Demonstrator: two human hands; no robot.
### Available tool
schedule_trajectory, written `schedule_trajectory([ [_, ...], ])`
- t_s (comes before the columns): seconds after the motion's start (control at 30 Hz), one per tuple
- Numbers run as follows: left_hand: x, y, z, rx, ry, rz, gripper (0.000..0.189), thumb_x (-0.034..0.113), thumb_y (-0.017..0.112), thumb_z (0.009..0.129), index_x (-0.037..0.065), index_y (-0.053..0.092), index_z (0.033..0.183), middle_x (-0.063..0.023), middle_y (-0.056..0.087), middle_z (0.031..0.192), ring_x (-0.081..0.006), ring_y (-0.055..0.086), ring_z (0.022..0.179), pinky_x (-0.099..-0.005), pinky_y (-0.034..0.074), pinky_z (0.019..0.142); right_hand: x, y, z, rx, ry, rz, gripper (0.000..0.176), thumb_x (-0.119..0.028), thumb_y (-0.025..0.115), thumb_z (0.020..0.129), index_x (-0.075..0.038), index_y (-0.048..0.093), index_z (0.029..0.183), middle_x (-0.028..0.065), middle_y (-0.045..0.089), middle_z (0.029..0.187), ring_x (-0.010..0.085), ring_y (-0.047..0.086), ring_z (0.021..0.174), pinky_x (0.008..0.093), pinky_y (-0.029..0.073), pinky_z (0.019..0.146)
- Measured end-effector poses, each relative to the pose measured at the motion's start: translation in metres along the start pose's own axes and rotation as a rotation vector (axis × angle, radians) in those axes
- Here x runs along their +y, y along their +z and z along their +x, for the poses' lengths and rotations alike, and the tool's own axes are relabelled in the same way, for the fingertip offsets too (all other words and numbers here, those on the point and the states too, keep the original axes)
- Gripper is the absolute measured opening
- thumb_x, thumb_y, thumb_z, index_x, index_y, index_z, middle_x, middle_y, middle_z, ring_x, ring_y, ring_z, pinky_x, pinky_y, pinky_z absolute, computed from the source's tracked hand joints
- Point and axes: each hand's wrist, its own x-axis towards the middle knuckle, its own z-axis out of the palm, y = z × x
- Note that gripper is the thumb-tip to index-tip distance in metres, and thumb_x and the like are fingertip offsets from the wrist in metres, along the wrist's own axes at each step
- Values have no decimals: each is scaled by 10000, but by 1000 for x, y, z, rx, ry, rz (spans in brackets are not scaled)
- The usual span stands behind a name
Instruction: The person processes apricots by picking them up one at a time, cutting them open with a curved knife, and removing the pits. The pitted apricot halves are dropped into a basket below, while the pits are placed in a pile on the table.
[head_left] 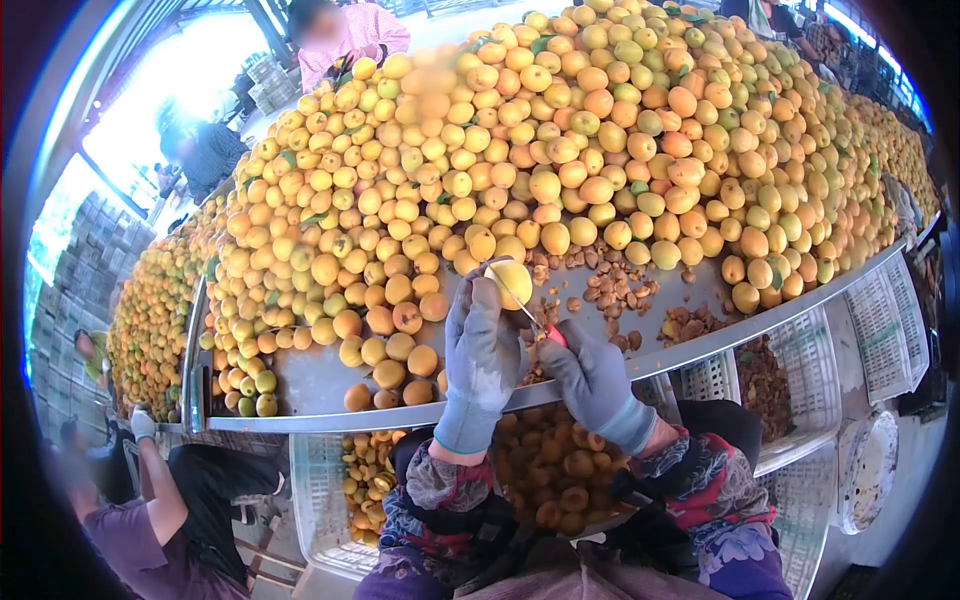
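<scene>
My gloved left hand (478, 345) is closed around a yellow apricot (512, 284) at the table's near edge. In my gloved right hand (592, 378) is a small knife with a red handle (556, 336), its thin blade lying across the apricot's face. Both gloves are grey with blue cuffs. Just beyond my hands, brown apricot pits (612, 287) lie scattered on the metal table (310, 378). A big heap of whole apricots (560, 140) rises behind them.
Below the table edge, halved apricots (560, 470) fill a container at my lap. White crates hold more halves (368, 480) on the left and dark pits (762, 385) on the right. A person in purple (130, 530) sits at left; another in pink (350, 45) is across the heap.
</scene>
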Motion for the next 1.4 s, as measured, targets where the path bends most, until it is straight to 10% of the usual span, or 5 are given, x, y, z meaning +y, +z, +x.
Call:
schedule_trajectory([
  [0.67,11,-13,5,154,-122,28,449,441,502,928,16,561,1063,-41,613,925,-145,610,756,-317,538,639,4,1,1,1,-52,-166,300,-355,586,891,-61,542,849,169,525,587,379,576,569,404,422,463],
  [1.03,3,2,5,246,-83,185,463,470,411,963,44,546,1082,-5,566,788,-65,497,600,-207,386,506,1,3,1,-23,-29,-174,293,-341,586,888,-51,549,860,183,545,613,394,587,614,433,423,483],
  [1.33,3,6,1,220,-70,134,476,493,461,937,52,546,1093,-12,544,841,-63,453,656,-209,366,539,6,7,-1,-165,6,297,379,-387,490,951,-15,545,905,80,464,572,183,449,487,311,392,477],
  [1.4,1,6,1,248,-57,132,474,495,454,937,51,553,1071,-16,545,805,-92,484,640,-237,406,534,5,7,-4,-339,281,695,428,-441,456,956,-24,545,926,-10,446,570,89,416,473,239,344,440],
])
